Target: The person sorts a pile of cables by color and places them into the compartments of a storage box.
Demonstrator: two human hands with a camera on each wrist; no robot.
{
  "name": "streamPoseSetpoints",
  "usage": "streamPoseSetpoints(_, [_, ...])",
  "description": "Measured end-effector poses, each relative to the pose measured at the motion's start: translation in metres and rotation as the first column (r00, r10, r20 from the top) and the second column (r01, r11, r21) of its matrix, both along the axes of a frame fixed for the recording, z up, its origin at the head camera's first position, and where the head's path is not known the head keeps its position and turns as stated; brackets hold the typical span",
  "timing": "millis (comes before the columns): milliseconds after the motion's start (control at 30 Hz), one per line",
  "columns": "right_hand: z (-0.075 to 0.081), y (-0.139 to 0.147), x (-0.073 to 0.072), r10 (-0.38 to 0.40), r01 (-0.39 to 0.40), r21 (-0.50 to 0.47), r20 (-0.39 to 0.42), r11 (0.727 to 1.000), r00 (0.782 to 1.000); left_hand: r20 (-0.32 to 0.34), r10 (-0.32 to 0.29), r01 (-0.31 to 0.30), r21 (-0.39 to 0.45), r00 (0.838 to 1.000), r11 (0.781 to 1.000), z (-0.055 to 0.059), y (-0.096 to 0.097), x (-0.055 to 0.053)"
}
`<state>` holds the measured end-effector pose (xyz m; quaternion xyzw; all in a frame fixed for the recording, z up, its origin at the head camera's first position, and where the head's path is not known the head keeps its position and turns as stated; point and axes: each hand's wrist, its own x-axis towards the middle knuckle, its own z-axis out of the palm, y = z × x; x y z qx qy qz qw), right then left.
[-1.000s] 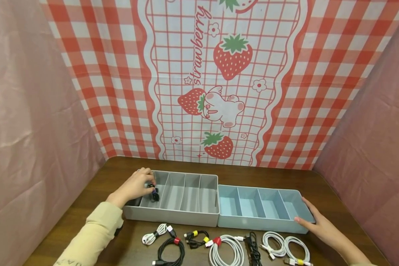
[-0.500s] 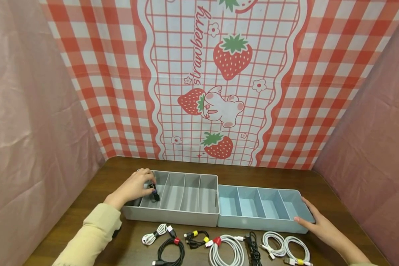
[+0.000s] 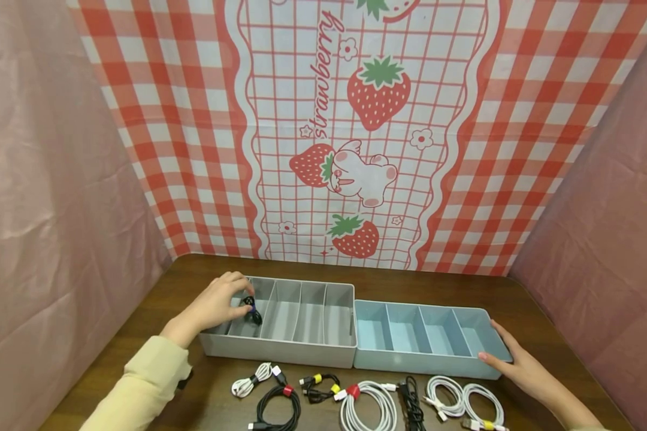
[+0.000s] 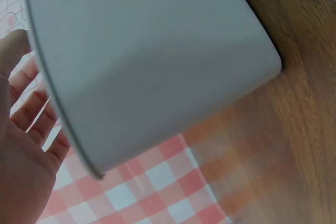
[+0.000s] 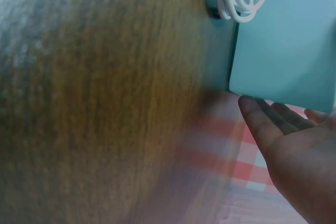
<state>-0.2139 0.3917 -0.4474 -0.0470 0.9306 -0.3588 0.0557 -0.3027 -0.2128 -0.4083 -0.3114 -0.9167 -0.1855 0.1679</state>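
Note:
My left hand point(image 3: 215, 302) is over the left end of the grey divided box point(image 3: 280, 350), fingertips below its rim. Thumb and fingers pinch a small coiled black cable point(image 3: 256, 315) with a blue-purple tie, hanging in the second compartment from the left. In the left wrist view the box's outer end wall point(image 4: 157, 66) hides the cable and part of the fingers. At the far right my right hand point(image 3: 523, 368) holds the end of the light blue divided box point(image 3: 420, 361), thumb at its front wall and fingers along the end.
In front of the boxes lie bundled cables: a small white one point(image 3: 244, 387), a black one with red tie point(image 3: 260, 413), a short black one with yellow ties point(image 3: 320, 395), a white coil with red tie point(image 3: 390, 413), a black bundle point(image 3: 411, 407) and two white coils point(image 3: 460, 398).
The left hand has shifted slightly and the pinched black cable has turned a little, its lower end now further right. The right hand stays on the blue box.

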Motion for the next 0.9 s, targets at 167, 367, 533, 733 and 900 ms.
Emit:
streamPoseSetpoints(167, [-0.001,0.001,0.000,0.000,0.000,-0.002,-0.004,1.000,1.000,0.009,0.027,-0.027,0.024,1.000,0.999,0.006,0.003,0.008])
streamPoseSetpoints(367, [-0.002,0.001,0.000,0.000,0.000,0.002,-0.008,1.000,1.000,0.025,0.050,-0.051,0.064,0.998,0.997,0.012,0.006,0.018])
streamPoseSetpoints(533, [-0.002,0.001,0.000,-0.001,0.001,0.002,-0.010,1.000,1.000,0.013,0.055,-0.056,0.093,0.998,0.994,0.015,0.010,0.028])
streamPoseSetpoints(733, [-0.003,0.001,0.000,0.001,-0.001,-0.013,-0.017,1.000,1.000,0.008,0.069,-0.069,0.117,0.998,0.991,0.017,0.016,0.042])
streamPoseSetpoints(900, [-0.002,0.001,0.000,-0.001,0.001,-0.028,0.001,1.000,1.000,-0.013,0.093,-0.091,0.107,0.996,0.990,0.018,0.023,0.052])
